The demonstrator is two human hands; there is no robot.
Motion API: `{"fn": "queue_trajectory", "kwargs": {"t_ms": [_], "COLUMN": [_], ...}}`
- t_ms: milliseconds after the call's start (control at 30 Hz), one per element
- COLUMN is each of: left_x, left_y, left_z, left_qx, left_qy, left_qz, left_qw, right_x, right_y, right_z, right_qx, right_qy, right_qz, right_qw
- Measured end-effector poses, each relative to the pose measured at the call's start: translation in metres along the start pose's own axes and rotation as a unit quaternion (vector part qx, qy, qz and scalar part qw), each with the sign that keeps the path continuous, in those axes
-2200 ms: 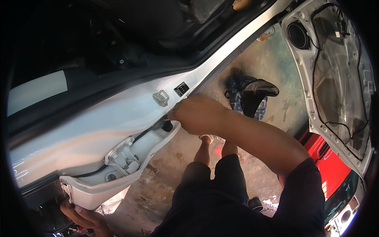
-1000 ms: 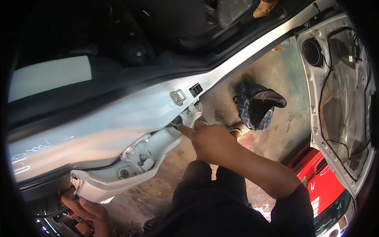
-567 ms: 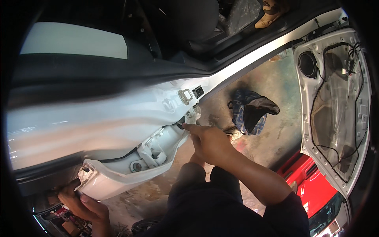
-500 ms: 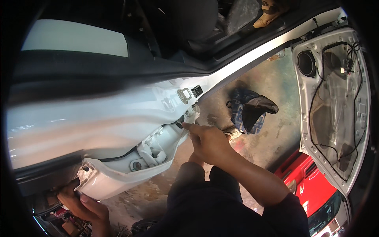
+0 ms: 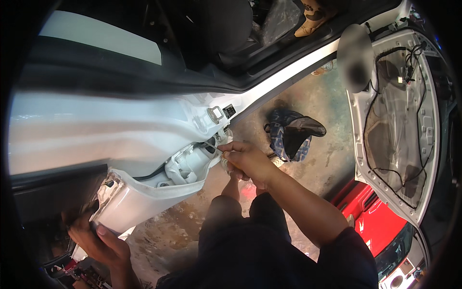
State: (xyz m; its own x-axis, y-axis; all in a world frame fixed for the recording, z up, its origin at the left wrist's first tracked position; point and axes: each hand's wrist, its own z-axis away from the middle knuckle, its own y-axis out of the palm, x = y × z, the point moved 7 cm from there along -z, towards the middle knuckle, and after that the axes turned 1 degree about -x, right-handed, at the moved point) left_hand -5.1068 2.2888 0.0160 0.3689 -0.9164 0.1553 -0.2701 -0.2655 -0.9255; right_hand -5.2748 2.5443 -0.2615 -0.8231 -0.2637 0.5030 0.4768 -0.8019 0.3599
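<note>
A white bumper (image 5: pixel 149 204) hangs partly away from the white car body (image 5: pixel 96 139), leaving a gap along its upper edge. At the gap's right end, my right hand (image 5: pixel 248 161) is closed on a thin metal tool (image 5: pixel 212 146). Its slim shaft points left into the dark opening; the fingers hide the rest. At the bumper's lower left end, my left hand (image 5: pixel 101 243) grips the edge. Its thumb lies on the near side, and its fingertips are lost in shadow.
A blue patterned bag (image 5: pixel 288 135) lies open on the floor (image 5: pixel 327 111). An opened door with bare inner metal and wiring (image 5: pixel 394 125) stands at the right. Below it is a red car (image 5: pixel 370 216). A grey blurred oval (image 5: pixel 355 58) overlaps the door's upper corner.
My right hand has turned and drawn back slightly from the gap, and the tool's thin shaft now shows. The left hand stays at the bumper's end. The whole view has shifted a little.
</note>
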Motion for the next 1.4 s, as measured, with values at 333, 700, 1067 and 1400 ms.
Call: {"fn": "queue_trajectory", "kwargs": {"t_ms": [333, 700, 1067, 1400], "left_x": [-0.229, -0.297, -0.27, -0.281], "left_y": [0.096, 0.195, 0.272, 0.234], "left_z": [0.064, 0.009, 0.046, 0.025], "left_qx": [0.394, 0.196, 0.26, 0.303], "left_qy": [0.043, -0.264, -0.626, -0.522], "left_qz": [0.47, 0.215, 0.381, 0.263], "left_qw": [0.789, 0.92, 0.629, 0.753], "right_x": [0.044, 0.025, 0.021, 0.107], "right_y": [-0.017, -0.036, -0.076, -0.069], "right_z": [-0.009, -0.064, -0.092, -0.023], "right_qx": [-0.002, 0.215, 0.235, 0.226], "right_qy": [-0.252, -0.298, -0.266, -0.317], "right_qz": [0.449, 0.413, 0.509, 0.565], "right_qw": [0.857, 0.833, 0.784, 0.728]}}
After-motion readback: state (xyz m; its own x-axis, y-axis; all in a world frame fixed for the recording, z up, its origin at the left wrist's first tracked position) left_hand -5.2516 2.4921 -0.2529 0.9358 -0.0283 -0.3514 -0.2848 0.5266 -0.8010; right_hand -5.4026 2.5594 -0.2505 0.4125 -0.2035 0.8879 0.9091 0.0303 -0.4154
